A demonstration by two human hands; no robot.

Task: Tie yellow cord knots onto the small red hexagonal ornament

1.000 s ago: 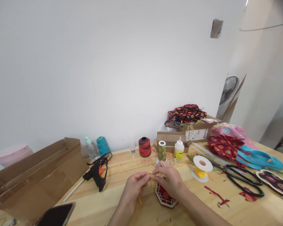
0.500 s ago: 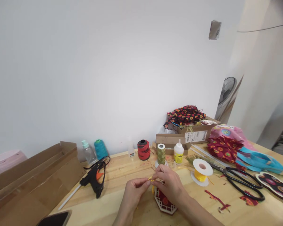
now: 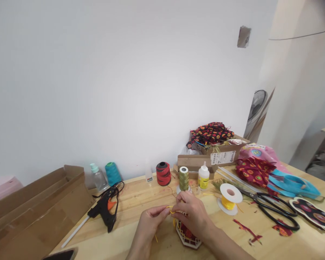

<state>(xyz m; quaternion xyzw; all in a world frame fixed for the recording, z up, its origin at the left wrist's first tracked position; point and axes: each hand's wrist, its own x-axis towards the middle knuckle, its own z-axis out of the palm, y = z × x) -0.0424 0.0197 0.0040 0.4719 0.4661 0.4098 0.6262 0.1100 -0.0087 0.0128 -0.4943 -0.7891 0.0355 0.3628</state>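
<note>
My left hand [image 3: 148, 224] and my right hand [image 3: 191, 213] meet low in the middle of the head view, each pinching a thin yellow cord [image 3: 170, 209] that runs between their fingertips. Below my right hand lies a small octagonal piece [image 3: 188, 236] with a white rim and red patterned fabric, partly hidden by the hand. A loose end of the cord hangs under my left hand. A white spool of yellow cord [image 3: 229, 198] stands a little to the right on the wooden table [image 3: 141, 196].
A black glue gun [image 3: 105, 211] lies to the left, beside an open cardboard box [image 3: 35, 213]. Behind the hands stand an olive thread spool [image 3: 183, 178], a red spool [image 3: 163, 173], a teal spool [image 3: 113, 174] and a glue bottle [image 3: 203, 177]. Black scissors [image 3: 273, 209] and fabric scraps lie right.
The view has drifted a little to the right and up, so the phone at the bottom left has nearly left the frame. Both hands keep pinching the yellow cord in almost the same place.
</note>
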